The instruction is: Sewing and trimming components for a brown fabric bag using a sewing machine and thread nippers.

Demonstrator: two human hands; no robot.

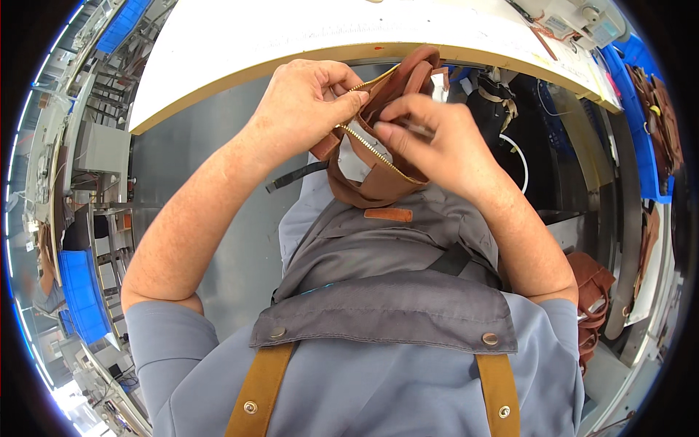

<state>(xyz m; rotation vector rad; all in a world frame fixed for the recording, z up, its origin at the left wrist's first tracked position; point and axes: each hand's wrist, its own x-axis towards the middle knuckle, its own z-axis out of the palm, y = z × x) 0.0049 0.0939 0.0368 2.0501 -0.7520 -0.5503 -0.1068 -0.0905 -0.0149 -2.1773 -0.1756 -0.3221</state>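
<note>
A small brown leather bag [364,191] rests over my lap, close to the table's near edge. Its zipper [373,148], with gold-coloured teeth, is undone, and something whitish shows inside the opening. My left hand [309,98] pinches the zippered rim between thumb and fingers. At the bag's right side, my right hand [437,138] has thumb and fingers drawn together over the mouth. Motion blurs those fingertips, and what they hold, if anything, I cannot make out. A brown strap [419,73] stands up from the bag's far side.
The white table [291,33] with a yellowish edge spans the far side. Blue bins [86,295] stand at the left, and another blue bin [641,124] with brown leather pieces is at right. Brown leather items [590,291] lie beside my right elbow. I wear a grey apron [386,313].
</note>
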